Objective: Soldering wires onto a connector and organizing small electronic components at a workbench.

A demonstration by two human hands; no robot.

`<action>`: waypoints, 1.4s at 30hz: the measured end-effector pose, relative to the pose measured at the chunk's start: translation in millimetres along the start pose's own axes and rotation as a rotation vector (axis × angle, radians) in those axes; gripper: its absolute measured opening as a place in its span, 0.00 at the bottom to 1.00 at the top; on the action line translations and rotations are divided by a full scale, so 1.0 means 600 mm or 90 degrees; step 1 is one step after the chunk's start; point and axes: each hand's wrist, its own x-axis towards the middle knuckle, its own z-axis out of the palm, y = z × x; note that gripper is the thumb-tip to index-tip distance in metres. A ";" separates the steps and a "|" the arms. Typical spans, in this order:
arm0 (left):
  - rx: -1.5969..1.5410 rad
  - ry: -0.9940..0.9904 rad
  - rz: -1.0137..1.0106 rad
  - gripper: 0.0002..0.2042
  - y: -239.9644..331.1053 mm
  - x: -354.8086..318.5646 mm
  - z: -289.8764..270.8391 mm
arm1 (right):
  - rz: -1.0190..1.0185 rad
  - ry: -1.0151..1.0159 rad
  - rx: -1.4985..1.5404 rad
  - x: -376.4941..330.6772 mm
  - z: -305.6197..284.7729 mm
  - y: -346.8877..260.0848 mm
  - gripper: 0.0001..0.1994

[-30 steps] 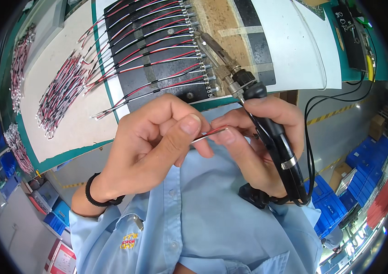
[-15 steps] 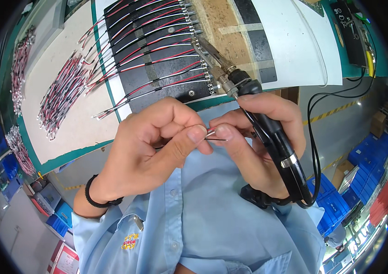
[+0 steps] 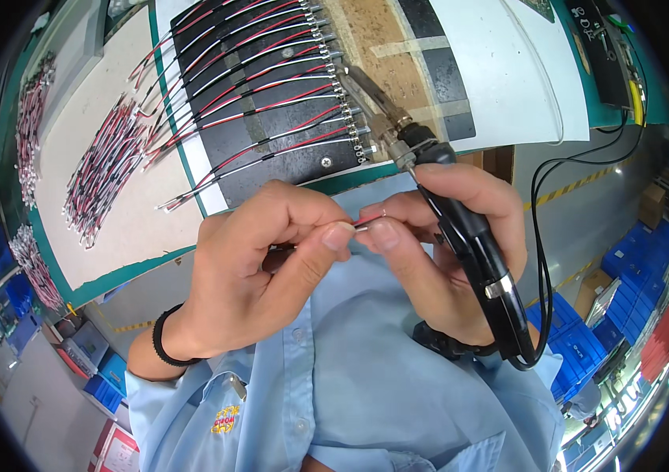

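In front of my shirt, the fingertips of my left hand (image 3: pixel 252 271) and my right hand (image 3: pixel 421 295) meet. Thumb and finger of each are closed on thin red and black wires (image 3: pixel 361 226), mostly hidden by the fingers. My right hand also carries a black soldering gun (image 3: pixel 472 236), lying across the palm with its metal nozzle and tip pointing up and left over the board. Beyond the hands, a black board (image 3: pixel 271 177) bears a row of red, black and white wire leads (image 3: pixel 271 102), their right ends at small metal connectors (image 3: pixel 356 130).
Bundled red-and-white wires (image 3: pixel 102 173) lie on the table's left, with another bundle (image 3: pixel 31 134) farther left. A black cable (image 3: pixel 537 236) hangs from the gun's side to a black box (image 3: pixel 606 67) at far right. Blue crates (image 3: pixel 633 267) stand on the right.
My left hand has dipped slightly, and the pinched wires have turned a little between the fingertips. The board appears shifted slightly left in view. The soldering gun stays in my right hand.
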 end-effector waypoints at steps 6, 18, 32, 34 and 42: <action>0.012 0.003 -0.051 0.05 0.001 -0.004 -0.003 | -0.016 0.019 -0.021 0.005 0.003 0.001 0.26; 0.038 0.014 -0.300 0.07 0.021 0.053 -0.019 | -0.156 -0.021 -0.380 0.011 -0.048 0.025 0.28; -0.002 -0.045 -0.470 0.06 0.022 0.100 -0.030 | -0.275 -0.039 -0.100 -0.036 -0.089 0.052 0.32; -0.005 -0.046 -0.467 0.05 0.020 0.100 -0.031 | -0.285 -0.049 -0.110 -0.030 -0.085 0.053 0.31; -0.033 -0.048 -0.471 0.05 0.020 0.100 -0.036 | -0.275 -0.026 -0.103 -0.023 -0.077 0.058 0.30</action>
